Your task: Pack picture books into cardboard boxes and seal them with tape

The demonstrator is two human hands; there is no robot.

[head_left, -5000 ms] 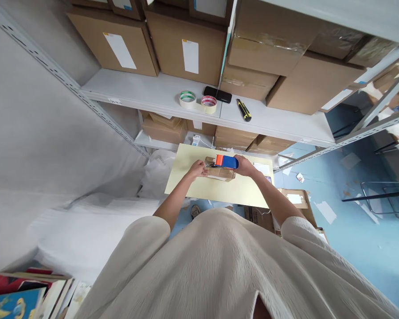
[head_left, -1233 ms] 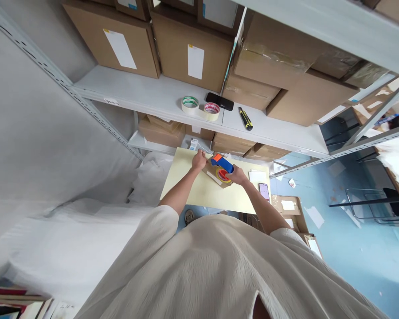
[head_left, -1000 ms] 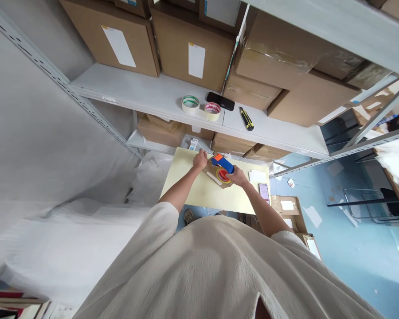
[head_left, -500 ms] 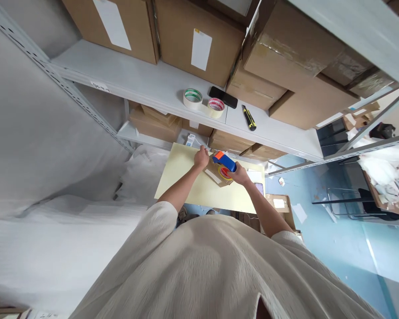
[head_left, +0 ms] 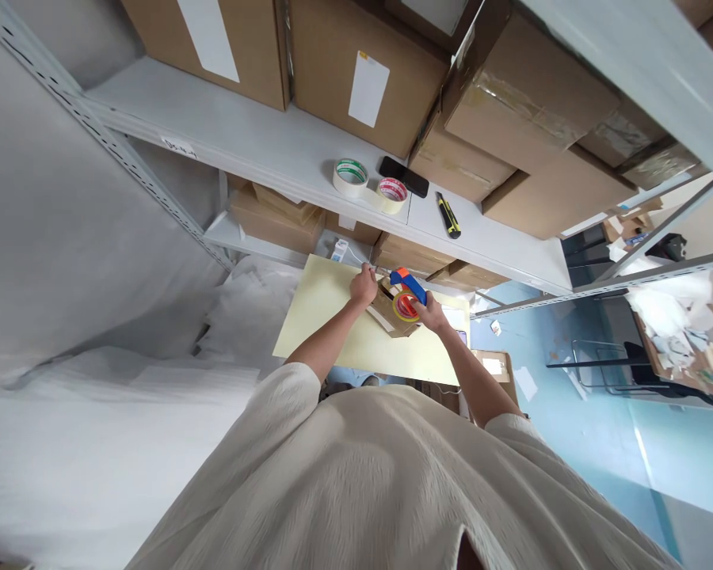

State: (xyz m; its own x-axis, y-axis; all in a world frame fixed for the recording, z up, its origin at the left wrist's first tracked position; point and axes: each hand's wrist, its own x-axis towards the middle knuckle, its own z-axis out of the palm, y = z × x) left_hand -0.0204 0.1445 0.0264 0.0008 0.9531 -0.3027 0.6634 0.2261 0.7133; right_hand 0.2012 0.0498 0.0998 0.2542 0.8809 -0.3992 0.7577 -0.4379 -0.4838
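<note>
A small brown cardboard box (head_left: 387, 314) stands tilted on a pale yellow table (head_left: 326, 317). My right hand (head_left: 432, 314) grips a blue and orange tape dispenser (head_left: 409, 290) with a roll of tape in it, pressed against the top of the box. My left hand (head_left: 364, 286) is closed on the box's far left corner and holds it steady.
A grey shelf (head_left: 255, 150) above the table carries two tape rolls (head_left: 352, 176), a black phone (head_left: 404, 176) and a yellow utility knife (head_left: 449, 215), with large cardboard boxes (head_left: 356, 71) behind. White packing foam (head_left: 95, 443) lies left. A small carton (head_left: 492, 366) sits on the blue floor at right.
The dispenser has moved from lying along the box top to its far end and tipped up, showing its tape roll. The box is turned and tilted. The camera has drifted.
</note>
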